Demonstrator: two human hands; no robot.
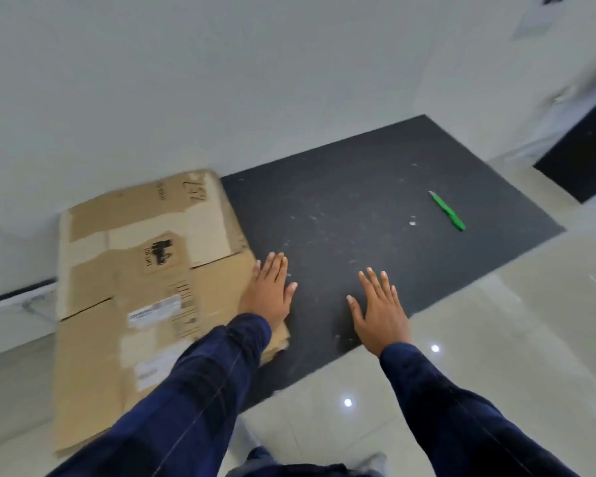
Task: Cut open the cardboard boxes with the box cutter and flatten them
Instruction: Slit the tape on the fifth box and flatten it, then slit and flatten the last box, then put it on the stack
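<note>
- Head view, far left: a flattened brown cardboard box (145, 287) lies by the white wall (221, 80), matte and creased, patched with torn tape and labels.
- Left hand (269, 290), fingers straight and close together, lies palm down at the cardboard's right edge.
- Right hand (379, 311), fingers spread, palm down over the speckled black mat (358, 187), holding nothing.
- Slim green box cutter (447, 211) lies on the mat, well apart from both hands.
- Glossy pale floor tiles (496, 339) border the mat.

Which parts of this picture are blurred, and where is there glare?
Head view: motion blur smears the flattened cardboard, its labels illegible; the green box cutter on the black mat looks fairly sharp; two small bright reflections glare on the glossy floor tiles.
</note>
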